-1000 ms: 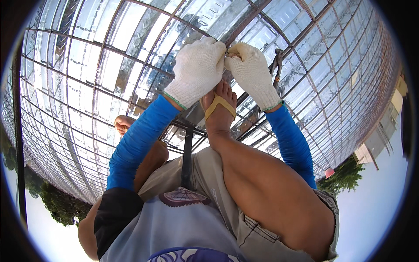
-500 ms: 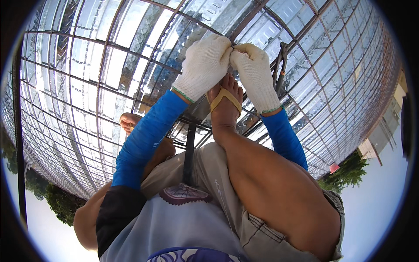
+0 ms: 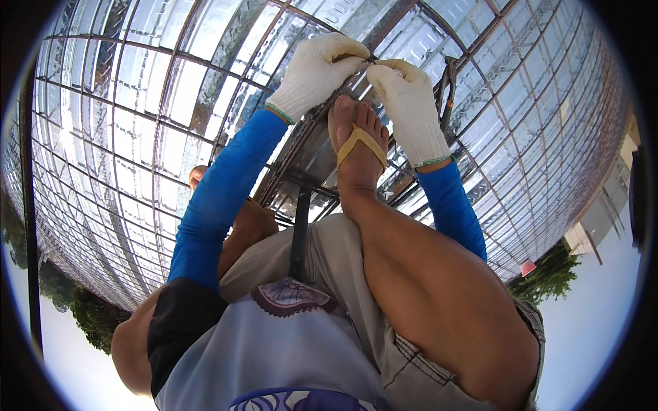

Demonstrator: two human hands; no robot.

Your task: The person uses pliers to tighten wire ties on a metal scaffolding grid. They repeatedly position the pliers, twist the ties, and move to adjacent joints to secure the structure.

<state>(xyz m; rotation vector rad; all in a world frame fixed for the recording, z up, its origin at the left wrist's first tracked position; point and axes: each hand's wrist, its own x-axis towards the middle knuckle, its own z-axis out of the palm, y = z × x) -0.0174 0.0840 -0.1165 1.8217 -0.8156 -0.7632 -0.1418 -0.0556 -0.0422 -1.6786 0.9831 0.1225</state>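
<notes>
1. Left hand (image 3: 317, 72), in a knit white glove, pinches closed on a thin wire (image 3: 370, 61) at a rebar (image 3: 205, 123) grid crossing.
2. Foot (image 3: 358, 154) in a yellow sandal rests on the bars.
3. Right hand (image 3: 410, 106), gloved, curls shut on the same wire; fingertips hide it.

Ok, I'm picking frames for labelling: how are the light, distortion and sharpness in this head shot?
Head view: hard daylight, with glare off the shiny sheeting under the rebar grid; straight bars bow strongly toward the black round rim; the left hand, right hand and sandalled foot look sharp, with no motion blur; the gloves are near white but their knit is readable.
</notes>
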